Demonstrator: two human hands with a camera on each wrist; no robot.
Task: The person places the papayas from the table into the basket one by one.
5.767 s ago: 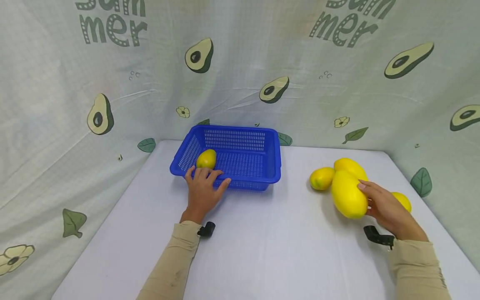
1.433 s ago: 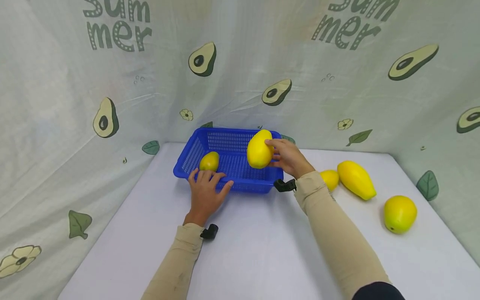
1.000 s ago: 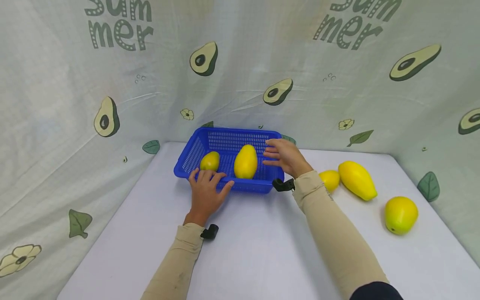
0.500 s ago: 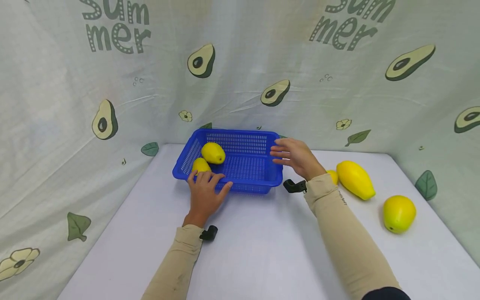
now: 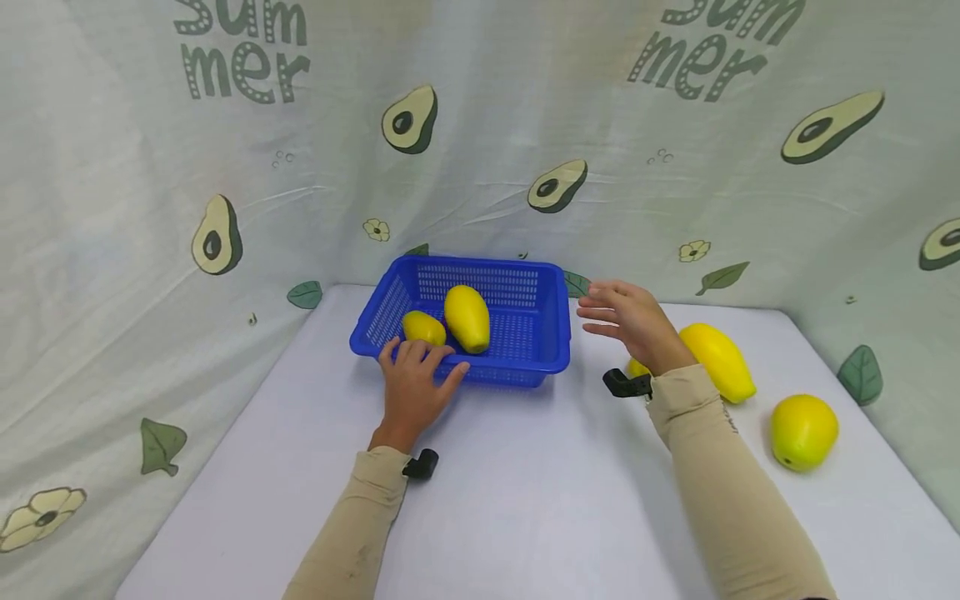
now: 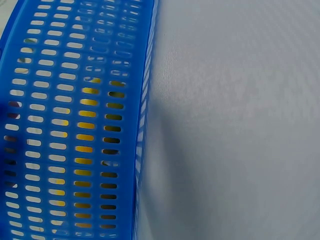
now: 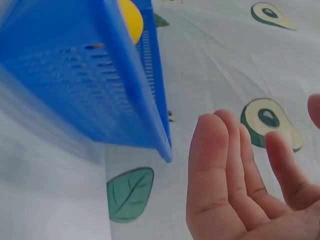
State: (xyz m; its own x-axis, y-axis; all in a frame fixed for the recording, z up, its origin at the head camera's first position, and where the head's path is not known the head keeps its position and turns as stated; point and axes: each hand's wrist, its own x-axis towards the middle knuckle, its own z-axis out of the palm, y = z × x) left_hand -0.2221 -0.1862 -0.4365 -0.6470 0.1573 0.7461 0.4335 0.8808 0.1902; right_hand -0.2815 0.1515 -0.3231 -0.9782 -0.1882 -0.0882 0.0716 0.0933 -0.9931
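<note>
The long yellow fruit (image 5: 467, 319) was smooth and bright, broad at its far end and tapering toward the near rim. It lay inside the blue basket (image 5: 517, 365), near the middle, with a smaller, rounder yellow fruit (image 5: 423, 328) just beside it on the left. Half a second earlier the long fruit had sat against the basket's left side; it had since shifted right, and the right hand (image 5: 633, 322) had drawn farther from the basket. That hand held nothing, its fingers extended — the right wrist view showed the bare palm, which the head view hid. The left hand (image 5: 411, 387) hooked its fingers over the near rim. The left wrist view showed yellow through the slots of the basket's wall. On the white table (image 5: 510, 500), 3 more yellow fruits lay to the right, 1 mostly covered by the right wrist.
</note>
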